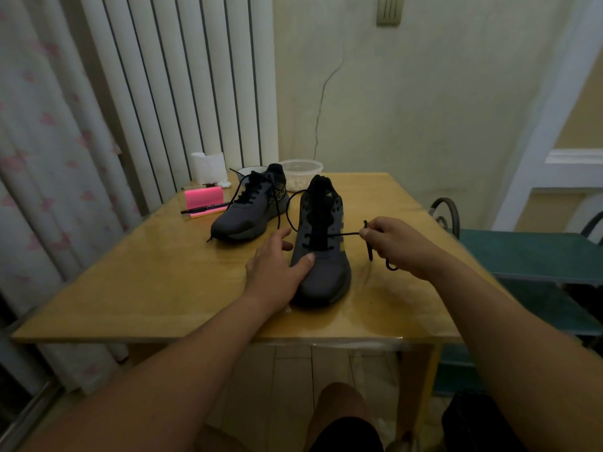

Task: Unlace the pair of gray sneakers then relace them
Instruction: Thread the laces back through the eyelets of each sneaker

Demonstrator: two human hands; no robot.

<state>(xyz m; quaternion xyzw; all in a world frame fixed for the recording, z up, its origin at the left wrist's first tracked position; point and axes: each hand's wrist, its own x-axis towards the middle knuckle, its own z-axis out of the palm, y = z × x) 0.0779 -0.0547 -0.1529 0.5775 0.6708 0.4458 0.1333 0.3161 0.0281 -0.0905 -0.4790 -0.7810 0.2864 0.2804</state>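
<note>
Near sneaker (321, 256) on worktop (163, 282) — left hand (277, 265) flat, steadying toe; right hand (388, 243) pinches black lace (346, 235), drawn sideways from an eyelet. Whether unlacing or relacing — unclear. Far sneaker (248, 210) apart, laced.

The near gray sneaker (323, 259) stood on the yellow wooden table (146, 288), the far gray sneaker (244, 210) behind it to the left.
A pink notepad (203, 195) lay left of the far sneaker, a black pen (204, 209) across it; a clear plastic tub (301, 171) sat behind both sneakers.
</note>
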